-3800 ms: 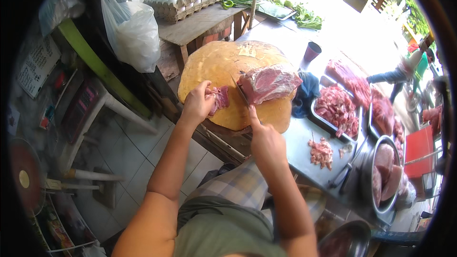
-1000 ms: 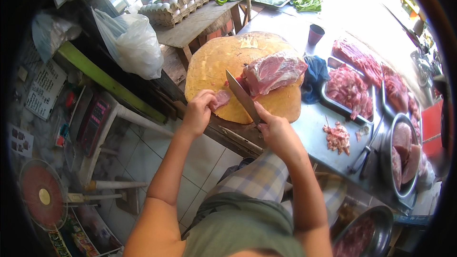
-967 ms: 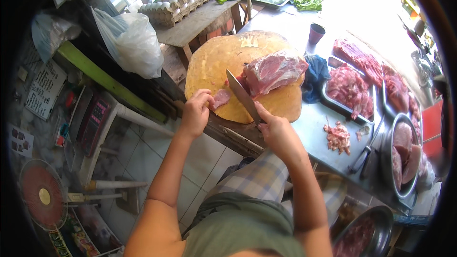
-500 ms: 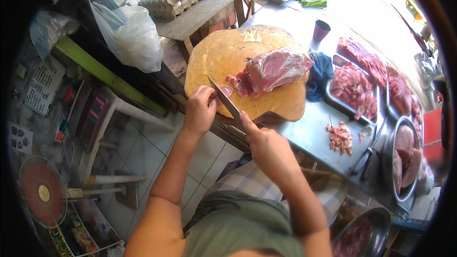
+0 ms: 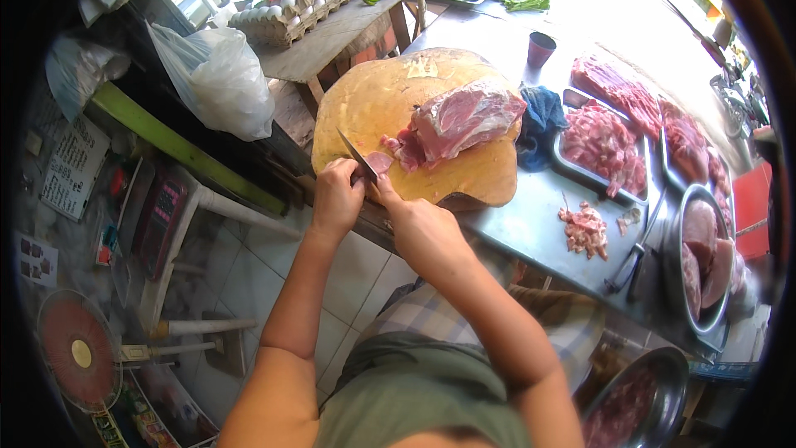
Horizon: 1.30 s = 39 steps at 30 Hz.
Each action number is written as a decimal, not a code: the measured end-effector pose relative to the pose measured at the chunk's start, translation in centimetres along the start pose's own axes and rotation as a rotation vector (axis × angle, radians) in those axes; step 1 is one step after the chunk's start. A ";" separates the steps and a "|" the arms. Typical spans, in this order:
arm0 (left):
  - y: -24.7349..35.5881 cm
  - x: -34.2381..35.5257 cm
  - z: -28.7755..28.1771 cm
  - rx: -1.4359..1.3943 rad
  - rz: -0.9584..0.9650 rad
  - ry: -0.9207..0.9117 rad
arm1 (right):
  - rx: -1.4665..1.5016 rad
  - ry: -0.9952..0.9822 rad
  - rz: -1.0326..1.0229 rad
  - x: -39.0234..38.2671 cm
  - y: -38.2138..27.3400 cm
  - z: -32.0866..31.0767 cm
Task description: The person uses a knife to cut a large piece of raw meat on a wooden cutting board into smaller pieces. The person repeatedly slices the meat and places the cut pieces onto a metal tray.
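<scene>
My right hand (image 5: pixel 427 236) grips a knife (image 5: pixel 355 152) whose blade slants up and left over the near left part of a thick wooden chopping board (image 5: pixel 352 104). Close beside it, at the board's near edge, my left hand (image 5: pixel 337 197) has its fingers curled together near the blade. What those fingers hold, if anything, is hidden. A small slice of meat (image 5: pixel 380 163) lies just right of the blade. Farther right on the board rests a large chunk of raw meat (image 5: pixel 464 120), pale on top, with a ragged dark red end toward the knife.
Right of the board lie a blue cloth (image 5: pixel 541 124), a tray of cut meat (image 5: pixel 601 149), a heap of trimmings (image 5: pixel 584 231) and a metal bowl of meat (image 5: pixel 705 257). A dark cup (image 5: pixel 541 50) stands behind. White eggs (image 5: pixel 286 12) and a hanging plastic bag (image 5: pixel 220 79) are at left.
My right hand has moved left with the knife, close to my left hand. The blade now lies next to the small slice. The whole view has shifted slightly.
</scene>
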<state>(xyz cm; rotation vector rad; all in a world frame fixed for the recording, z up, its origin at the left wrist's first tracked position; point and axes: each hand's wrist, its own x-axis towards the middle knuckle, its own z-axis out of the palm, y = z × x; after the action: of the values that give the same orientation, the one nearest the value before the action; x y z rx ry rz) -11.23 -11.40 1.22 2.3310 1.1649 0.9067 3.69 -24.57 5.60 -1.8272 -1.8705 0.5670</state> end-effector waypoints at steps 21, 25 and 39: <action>-0.1 2.1 0.7 0.121 0.065 -0.105 | -0.101 0.058 0.005 2.8 0.8 1.0; 0.9 0.3 0.4 0.262 0.101 -0.073 | -0.063 0.065 0.023 2.8 1.2 1.0; 1.5 5.0 5.7 0.349 -0.125 -0.258 | 0.541 0.300 0.312 -7.3 4.0 -6.2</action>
<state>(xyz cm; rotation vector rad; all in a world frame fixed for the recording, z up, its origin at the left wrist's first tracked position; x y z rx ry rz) -4.17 -8.47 -0.11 2.5112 1.4265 0.3657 10.67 -31.95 7.96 -1.7169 -1.1063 0.7668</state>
